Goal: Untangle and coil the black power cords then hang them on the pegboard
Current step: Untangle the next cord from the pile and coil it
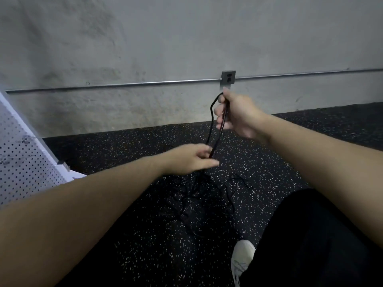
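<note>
My right hand (236, 114) grips a loop of black power cord (211, 121) and holds it up in front of the wall. Two strands of that loop run down to my left hand (191, 159), whose fingers pinch them lower down. Below my left hand the cord drops into a tangle of black cords (203, 195) lying on the dark speckled floor, hard to make out against it. A white pegboard (24, 162) leans at the far left.
A grey concrete wall (145, 48) stands ahead with a metal conduit (124, 84) and an outlet box (228, 77) just above my right hand. My black-clad leg (310, 235) and white shoe (241, 259) are at the lower right.
</note>
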The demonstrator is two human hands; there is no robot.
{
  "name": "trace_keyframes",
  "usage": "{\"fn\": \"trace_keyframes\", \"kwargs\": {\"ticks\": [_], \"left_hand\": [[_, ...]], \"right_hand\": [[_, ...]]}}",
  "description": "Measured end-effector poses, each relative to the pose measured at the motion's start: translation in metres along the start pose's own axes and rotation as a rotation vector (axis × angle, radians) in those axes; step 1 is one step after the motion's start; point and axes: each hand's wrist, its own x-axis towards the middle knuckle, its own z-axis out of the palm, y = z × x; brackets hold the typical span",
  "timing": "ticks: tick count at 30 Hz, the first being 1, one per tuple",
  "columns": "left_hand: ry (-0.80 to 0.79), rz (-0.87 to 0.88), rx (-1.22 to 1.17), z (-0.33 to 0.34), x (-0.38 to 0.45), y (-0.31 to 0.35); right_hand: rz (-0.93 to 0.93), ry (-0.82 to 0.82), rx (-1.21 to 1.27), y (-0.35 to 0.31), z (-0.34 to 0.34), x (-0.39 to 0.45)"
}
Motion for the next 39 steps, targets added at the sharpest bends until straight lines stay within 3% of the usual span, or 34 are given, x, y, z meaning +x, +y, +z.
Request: {"fn": "trace_keyframes", "kwargs": {"ticks": [3, 7, 10, 14, 16, 18, 22, 26, 30, 32, 35, 37, 39], "left_hand": [[-0.012, 0.042, 0.017, 0.01, 0.007, -0.004], [0.097, -0.042, -0.326, -0.001, 0.012, -0.002], [0.314, -0.082, -0.618, -0.022, 0.011, 0.002], [0.556, -0.052, -1.24, -0.051, 0.005, 0.005], [0.631, -0.012, -1.408, -0.059, 0.002, 0.006], [0.67, 0.004, -1.466, -0.064, 0.001, 0.003], [0.568, -0.126, -1.28, -0.061, 0.001, -0.01], [0.221, -0.242, -0.884, -0.029, -0.001, -0.006], [-0.104, -0.185, -0.517, 0.0, -0.005, 0.003], [-0.176, -0.172, -0.385, 0.009, -0.005, 0.003], [-0.063, -0.162, -0.423, 0.006, 0.0, 0.009], [0.115, -0.135, -0.519, -0.006, 0.001, 0.016], [0.277, -0.102, -0.657, -0.02, 0.002, 0.021]], "right_hand": [[0.0, 0.012, 0.117, -0.005, 0.008, 0.002], [0.008, -0.09, 0.212, -0.006, 0.006, 0.002], [0.084, -0.338, -0.123, 0.013, -0.003, -0.001], [0.272, -0.788, -0.752, 0.033, -0.008, -0.014], [0.241, -0.822, -0.995, 0.033, -0.004, -0.016], [0.2, -0.78, -0.94, 0.034, 0.002, -0.018], [-0.019, -0.538, -0.683, 0.03, 0.016, -0.017], [-0.151, -0.231, -0.285, 0.024, 0.025, -0.01], [-0.171, -0.095, 0.029, 0.015, 0.035, -0.006], [-0.168, -0.003, 0.21, 0.005, 0.035, -0.003], [-0.124, 0.033, 0.378, -0.001, 0.023, 0.001], [-0.05, -0.09, 0.26, 0.007, 0.01, 0.001], [0.028, -0.322, 0.028, 0.022, -0.005, -0.001]]}}
